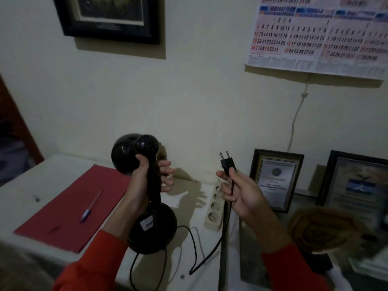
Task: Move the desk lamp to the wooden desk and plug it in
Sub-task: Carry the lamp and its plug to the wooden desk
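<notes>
A black desk lamp (154, 223) with a round shade and round base is held upright just above a pale table top (31, 192). My left hand (144, 177) grips its neck below the shade. My right hand (239, 192) holds the lamp's black two-pin plug (227, 163), pins pointing up, above a white power strip (215, 205) that lies by the wall. The black cord (195, 246) loops from the base across the table to the plug.
A red folder (69, 208) with a pen (91, 205) lies on the left of the table. Two framed certificates (275, 179) lean on the wall at right, with a round wooden plaque (319, 227) in front. A calendar (319, 32) and a framed picture (109, 15) hang above.
</notes>
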The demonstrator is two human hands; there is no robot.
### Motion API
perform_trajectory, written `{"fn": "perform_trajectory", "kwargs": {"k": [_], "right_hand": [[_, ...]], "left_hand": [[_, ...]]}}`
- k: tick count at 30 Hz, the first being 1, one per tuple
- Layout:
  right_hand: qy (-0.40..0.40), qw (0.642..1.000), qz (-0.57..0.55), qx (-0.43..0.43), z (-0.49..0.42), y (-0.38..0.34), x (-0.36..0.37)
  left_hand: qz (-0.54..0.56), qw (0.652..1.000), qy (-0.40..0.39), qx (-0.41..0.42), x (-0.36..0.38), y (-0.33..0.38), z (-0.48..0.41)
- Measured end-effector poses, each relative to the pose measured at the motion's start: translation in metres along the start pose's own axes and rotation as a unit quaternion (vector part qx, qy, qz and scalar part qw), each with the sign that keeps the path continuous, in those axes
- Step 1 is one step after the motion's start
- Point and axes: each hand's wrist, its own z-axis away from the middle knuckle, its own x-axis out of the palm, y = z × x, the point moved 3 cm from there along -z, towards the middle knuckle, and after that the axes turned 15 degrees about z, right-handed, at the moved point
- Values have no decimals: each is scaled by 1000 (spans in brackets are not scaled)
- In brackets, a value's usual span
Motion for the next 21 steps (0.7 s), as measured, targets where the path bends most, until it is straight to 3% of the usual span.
{"fn": "perform_trajectory", "kwargs": {"k": [9,21], "right_hand": [[-24,997,35,-59,95,-17,4],[69,986,43,-144,262,-23,11]], "left_hand": [[-25,999,-21,0,32,5,102],[-24,985,-157,-72,74,0,226]]}}
